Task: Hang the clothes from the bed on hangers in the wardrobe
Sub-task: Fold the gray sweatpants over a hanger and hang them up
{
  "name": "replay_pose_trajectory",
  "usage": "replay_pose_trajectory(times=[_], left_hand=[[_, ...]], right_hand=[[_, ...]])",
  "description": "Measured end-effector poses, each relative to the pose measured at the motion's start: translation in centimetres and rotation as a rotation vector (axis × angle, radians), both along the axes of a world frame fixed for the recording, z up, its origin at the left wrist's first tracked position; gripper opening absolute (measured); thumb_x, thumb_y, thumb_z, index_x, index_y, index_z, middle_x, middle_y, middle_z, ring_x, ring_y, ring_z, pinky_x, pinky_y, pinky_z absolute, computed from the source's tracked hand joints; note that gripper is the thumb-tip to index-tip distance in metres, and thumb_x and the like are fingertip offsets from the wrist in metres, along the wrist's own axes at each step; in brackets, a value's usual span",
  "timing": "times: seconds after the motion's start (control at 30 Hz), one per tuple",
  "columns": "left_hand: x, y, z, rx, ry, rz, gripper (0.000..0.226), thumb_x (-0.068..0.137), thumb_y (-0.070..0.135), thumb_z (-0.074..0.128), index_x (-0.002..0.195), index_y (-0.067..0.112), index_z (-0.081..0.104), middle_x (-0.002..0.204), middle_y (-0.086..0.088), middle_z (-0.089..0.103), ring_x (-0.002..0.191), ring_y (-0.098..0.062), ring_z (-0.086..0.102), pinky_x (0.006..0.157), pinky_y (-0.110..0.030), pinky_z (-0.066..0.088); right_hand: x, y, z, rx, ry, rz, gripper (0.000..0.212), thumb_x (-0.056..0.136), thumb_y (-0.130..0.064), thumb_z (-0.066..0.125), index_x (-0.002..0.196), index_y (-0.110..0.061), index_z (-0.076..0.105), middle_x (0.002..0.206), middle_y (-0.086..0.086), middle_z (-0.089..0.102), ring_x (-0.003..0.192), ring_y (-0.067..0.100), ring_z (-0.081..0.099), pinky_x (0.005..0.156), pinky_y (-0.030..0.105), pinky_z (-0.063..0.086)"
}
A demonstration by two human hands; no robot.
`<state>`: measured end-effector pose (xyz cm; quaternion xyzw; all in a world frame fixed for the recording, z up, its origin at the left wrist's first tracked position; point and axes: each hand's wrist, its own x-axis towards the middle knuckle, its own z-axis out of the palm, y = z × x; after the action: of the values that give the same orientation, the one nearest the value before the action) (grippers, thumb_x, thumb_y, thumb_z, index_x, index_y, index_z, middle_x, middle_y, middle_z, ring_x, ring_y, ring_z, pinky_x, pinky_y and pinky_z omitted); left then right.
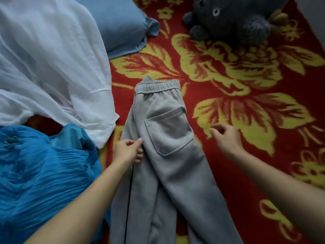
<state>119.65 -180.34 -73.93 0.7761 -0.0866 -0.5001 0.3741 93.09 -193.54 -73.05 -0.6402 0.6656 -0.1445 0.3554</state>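
Sweatpants (167,134), grey fleece, lie on red floral bed (246,106). Left hand (127,152) pinches their edge; right hand (226,138) loose, empty. Best grip waistband evenly.

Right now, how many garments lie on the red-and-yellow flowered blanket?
3. Centre: grey fleece sweatpants, touched by the left hand; upper left: sheer white garment; lower left: pleated bright-blue garment. More may hide beneath or off-frame.
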Motion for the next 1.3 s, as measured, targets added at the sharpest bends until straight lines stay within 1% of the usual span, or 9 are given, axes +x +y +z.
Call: replay_pose_trajectory(times=[0.17,0.27,0.43,0.53,0.8,0.87,1.0,1.17,1.3], left_hand=[[-8.5,2.0,-0.6,0.233,0.266,-0.023,0.049,0.08,0.041,0.073,0.101,0.0,0.057,0.095,-0.022,0.065,0.078,-0.035,0.068,0.063,-0.04,0.058],[-12.2,6.0,-1.5,0.319,0.278,-0.006,0.04,0.08,0.041,0.073,0.092,0.006,0.055,0.087,-0.016,0.063,0.075,-0.033,0.066,0.064,-0.04,0.057],[-14.6,9.7,-1.9,0.192,0.285,0.037,0.014,0.092,0.021,0.061,0.08,0.015,0.055,0.096,-0.013,0.064,0.079,-0.025,0.062,0.067,-0.035,0.051],[-13.7,9.8,0.2,0.056,0.274,0.21,0.009,0.095,0.017,0.051,0.095,0.011,0.059,0.098,-0.011,0.064,0.088,-0.03,0.062,0.071,-0.042,0.054],[-3.1,14.3,3.9,-0.118,-0.185,0.149,0.027,0.091,0.024,0.057,0.068,0.012,0.049,0.066,-0.006,0.046,0.068,-0.02,0.045,0.058,-0.032,0.036],[-0.4,15.9,3.1,-0.079,-0.143,0.155,0.03,0.092,0.031,0.059,0.069,0.015,0.047,0.063,-0.003,0.044,0.056,-0.017,0.042,0.05,-0.029,0.033],[2.1,20.4,1.1,0.062,0.029,0.08,0.024,0.088,0.04,0.063,0.088,0.021,0.048,0.069,-0.004,0.053,0.048,-0.013,0.044,0.045,-0.024,0.034],[-2.6,30.1,-1.1,0.22,-0.029,-0.225,0.05,0.072,0.032,0.082,0.109,0.013,0.053,0.091,-0.006,0.066,0.072,-0.017,0.06,0.06,-0.029,0.047],[-6.1,36.1,-2.6,0.238,-0.142,-0.441,0.037,0.065,0.024,0.085,0.093,0.017,0.062,0.088,0.002,0.069,0.082,-0.017,0.065,0.074,-0.036,0.055]], right_hand=[[-11.7,17.6,-2.2,0.084,0.092,0.108,0.071,0.066,-0.083,0.056,0.12,-0.036,0.058,0.113,-0.018,0.059,0.1,0.002,0.059,0.083,0.028,0.05],[-15.8,27.2,-3.6,0.197,0.219,0.234,0.09,0.057,-0.08,0.067,0.134,-0.041,0.044,0.125,-0.028,0.048,0.109,-0.006,0.051,0.083,0.024,0.05],[-18.1,31.7,-4.1,0.184,0.338,0.121,0.043,0.079,-0.036,0.058,0.119,-0.042,0.043,0.107,-0.01,0.06,0.093,0.023,0.067,0.063,0.029,0.041],[-16.6,31.9,-1.0,0.026,0.291,0.194,0.037,0.079,-0.041,0.042,0.115,-0.035,0.047,0.095,-0.012,0.056,0.069,0.022,0.066,0.049,0.028,0.037],[-3.4,43.0,3.9,-0.128,0.139,0.476,0.043,0.1,-0.055,0.021,0.124,-0.039,0.053,0.076,-0.01,0.057,0.045,0.01,0.055,0.035,0.021,0.039],[0.5,45.8,3.4,0.009,0.116,0.542,0.049,0.098,-0.058,0.013,0.119,-0.04,0.054,0.079,-0.008,0.058,0.052,0.012,0.059,0.04,0.02,0.042],[4.7,48.0,0.6,0.311,0.013,0.762,0.066,0.094,-0.066,0.013,0.121,-0.028,0.06,0.109,0.007,0.057,0.099,0.031,0.059,0.081,0.04,0.046],[1.1,47.2,-2.7,0.088,0.197,0.472,0.038,0.087,-0.047,0.036,0.097,-0.026,0.066,0.091,-0.003,0.063,0.085,0.022,0.065,0.066,0.034,0.052],[-1.1,48.0,-3.5,0.399,0.323,0.609,0.046,0.091,-0.037,0.044,0.137,-0.035,0.044,0.123,-0.003,0.055,0.115,0.023,0.055,0.09,0.036,0.048]])
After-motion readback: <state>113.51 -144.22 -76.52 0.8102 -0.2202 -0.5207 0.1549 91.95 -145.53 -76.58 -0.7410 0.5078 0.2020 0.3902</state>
